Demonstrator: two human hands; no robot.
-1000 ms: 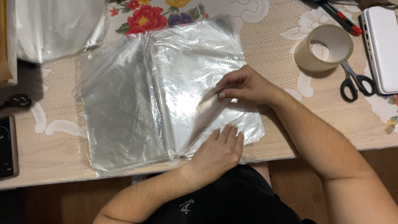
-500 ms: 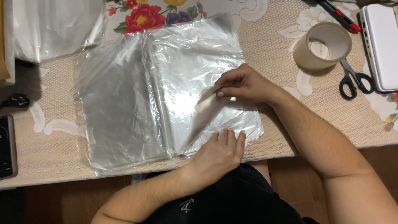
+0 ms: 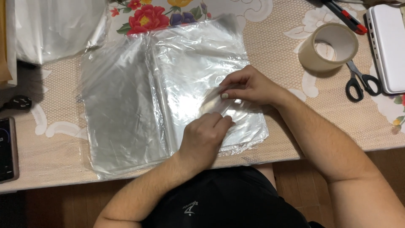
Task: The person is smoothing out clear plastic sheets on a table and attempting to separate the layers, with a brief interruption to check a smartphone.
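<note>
- The right stack of clear plastic bags [image 3: 198,71] lies flat on the surface [image 3: 63,156] with its long axis running away from the person, one short end at the near edge of the surface, the other toward the flowered pattern at the far side.
- A second pile, the left stack of clear plastic bags [image 3: 120,114], lies just beside it, parallel, their long edges meeting along a slightly raised seam.
- The right hand [image 3: 249,86] rests on the right stack with its fingers bent and drawn together — thumb and fingertips pinching a small fold of the top film.
- The left hand [image 3: 202,139] lies palm down on the near part of the same stack, fingers close together and pointing toward the right hand, their tips at the lifted fold.
- The film is thin, glossy and wrinkled, catching pale glare; how many sheets are in each stack cannot be told.
- The surface wears a beige lace-patterned cover with floral print.
- Right of the hands stand a roll of tan packing tape [image 3: 329,46], black-handled scissors [image 3: 360,82] and a white device [image 3: 388,46] — cut off by the frame edge.
- At the left edge a phone [image 3: 7,150] is half out of frame; another heap of plastic [image 3: 57,27] is cropped at the top.
</note>
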